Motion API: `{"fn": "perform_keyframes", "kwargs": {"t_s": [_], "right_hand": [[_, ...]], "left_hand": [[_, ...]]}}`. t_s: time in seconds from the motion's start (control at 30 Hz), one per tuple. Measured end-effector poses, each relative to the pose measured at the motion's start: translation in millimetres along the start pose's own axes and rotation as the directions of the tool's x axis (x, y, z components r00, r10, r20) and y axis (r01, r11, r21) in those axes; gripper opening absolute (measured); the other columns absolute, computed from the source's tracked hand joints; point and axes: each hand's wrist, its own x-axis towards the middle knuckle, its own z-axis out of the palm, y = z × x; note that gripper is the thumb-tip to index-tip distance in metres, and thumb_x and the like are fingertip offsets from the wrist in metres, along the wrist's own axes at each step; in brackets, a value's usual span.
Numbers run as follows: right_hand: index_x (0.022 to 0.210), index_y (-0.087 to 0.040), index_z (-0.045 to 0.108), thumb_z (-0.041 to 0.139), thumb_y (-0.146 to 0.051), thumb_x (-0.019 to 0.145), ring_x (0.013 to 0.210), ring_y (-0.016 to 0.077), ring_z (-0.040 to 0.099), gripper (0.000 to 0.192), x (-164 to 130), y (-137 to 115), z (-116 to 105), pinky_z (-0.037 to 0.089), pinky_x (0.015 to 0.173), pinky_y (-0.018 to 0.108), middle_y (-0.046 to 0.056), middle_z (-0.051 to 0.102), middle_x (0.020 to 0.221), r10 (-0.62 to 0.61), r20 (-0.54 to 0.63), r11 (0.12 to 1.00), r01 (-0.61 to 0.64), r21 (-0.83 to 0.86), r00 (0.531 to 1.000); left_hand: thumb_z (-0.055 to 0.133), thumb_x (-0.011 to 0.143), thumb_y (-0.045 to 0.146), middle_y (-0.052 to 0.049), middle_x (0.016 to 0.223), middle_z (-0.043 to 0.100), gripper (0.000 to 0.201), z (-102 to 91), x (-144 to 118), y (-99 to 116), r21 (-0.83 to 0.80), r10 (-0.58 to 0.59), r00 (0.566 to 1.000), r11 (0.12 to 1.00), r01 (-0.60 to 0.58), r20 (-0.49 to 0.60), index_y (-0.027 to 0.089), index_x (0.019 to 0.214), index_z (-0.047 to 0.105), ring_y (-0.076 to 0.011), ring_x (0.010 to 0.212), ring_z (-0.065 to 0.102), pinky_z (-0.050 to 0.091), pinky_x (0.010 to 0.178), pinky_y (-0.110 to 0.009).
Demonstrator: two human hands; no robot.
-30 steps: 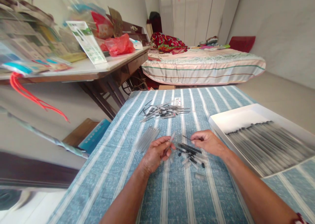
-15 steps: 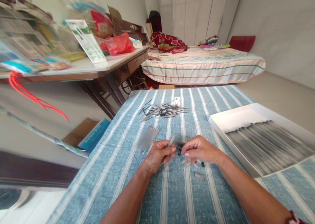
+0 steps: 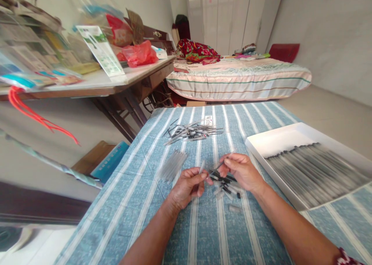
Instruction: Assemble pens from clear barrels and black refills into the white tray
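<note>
My left hand point(image 3: 192, 183) is closed around a pale translucent pen barrel point(image 3: 202, 166), whose tip sticks up past the thumb. To its right, my right hand point(image 3: 240, 170) pinches a thin dark pen refill point(image 3: 217, 167) that slants down towards the left fingertips. Whether the refill touches the barrel I cannot make out. Below the right hand lies a loose heap of small black and clear pen caps point(image 3: 225, 188), with one clear piece point(image 3: 235, 208) apart from them. A bundle of clear barrels point(image 3: 173, 165) rests to the left of my left hand.
Farther back on the striped cloth point(image 3: 162, 238) is a scattered pile of thin dark and whitish refills point(image 3: 193, 131). A white box point(image 3: 290, 135) at the right holds rows of grey pens point(image 3: 316, 170). A cluttered side table point(image 3: 128, 78) stands left; a bed point(image 3: 241, 80) is behind.
My right hand has risen away from the caps and a dark refill now shows in its fingers. The cap heap is less covered. My left hand keeps the barrel in nearly the same place.
</note>
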Motion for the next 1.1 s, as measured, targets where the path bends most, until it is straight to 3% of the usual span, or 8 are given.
{"fn": "perform_keyframes", "kwargs": {"t_s": [0.1,0.2,0.37,0.73,1.0,1.1], "right_hand": [[0.079,-0.015,0.063,0.066,-0.031,0.073,0.050,0.0112,0.058,0.018,3,-10,-8,0.045,0.050,0.023,0.003,0.067,0.061,-0.097,-0.159,0.995,0.099,0.005,0.983],[0.078,-0.015,0.063,0.066,-0.031,0.072,0.049,0.0116,0.057,0.017,5,-16,-11,0.045,0.049,0.024,0.003,0.066,0.060,-0.139,-0.199,0.990,0.144,0.009,0.970],[0.078,-0.014,0.062,0.065,-0.029,0.074,0.050,0.0118,0.058,0.016,4,-15,-6,0.045,0.051,0.024,0.003,0.066,0.060,-0.134,-0.174,0.991,0.137,0.007,0.976],[0.076,-0.015,0.061,0.067,-0.034,0.070,0.049,0.0124,0.058,0.021,4,-16,-11,0.046,0.050,0.025,0.003,0.066,0.059,-0.116,-0.185,0.993,0.110,-0.043,0.976],[0.071,-0.013,0.064,0.068,-0.034,0.069,0.046,0.0100,0.056,0.021,-1,0,8,0.044,0.047,0.022,0.002,0.065,0.057,-0.017,-0.077,0.990,0.006,-0.144,0.997],[0.081,-0.013,0.066,0.066,-0.036,0.070,0.038,0.0066,0.048,0.026,-3,1,15,0.038,0.041,0.018,-0.002,0.060,0.049,0.058,0.019,0.965,-0.051,-0.257,0.998]], "left_hand": [[0.063,0.073,0.032,-0.009,0.070,0.068,0.023,2.4,0,-1,0.018,0.014,0.999,1.000,-0.015,0.037,0.010,0.079,0.063,-0.0025,0.033,0.040,0.018,0.034,-0.018],[0.059,0.076,0.035,-0.010,0.069,0.067,0.027,2.8,0,-1,0.052,-0.003,0.995,0.999,-0.002,0.096,0.009,0.083,0.065,-0.0029,0.034,0.039,0.018,0.035,-0.019],[0.054,0.079,0.036,-0.011,0.073,0.068,0.030,2.2,-2,-1,0.115,-0.029,0.988,0.993,0.012,0.151,0.009,0.084,0.065,-0.0027,0.033,0.037,0.018,0.034,-0.019],[0.055,0.079,0.039,-0.011,0.072,0.068,0.033,2.8,-3,0,0.148,-0.038,0.986,0.989,0.013,0.163,0.009,0.084,0.066,-0.0023,0.032,0.036,0.018,0.034,-0.019],[0.054,0.079,0.040,-0.010,0.071,0.067,0.033,3.7,-5,1,0.136,-0.063,0.979,0.990,0.037,0.193,0.009,0.084,0.065,-0.0032,0.033,0.038,0.017,0.033,-0.019],[0.055,0.078,0.039,-0.010,0.069,0.067,0.032,3.7,-5,0,0.065,-0.048,0.971,0.997,0.033,0.236,0.009,0.083,0.065,-0.0035,0.033,0.038,0.020,0.034,-0.019]]}}
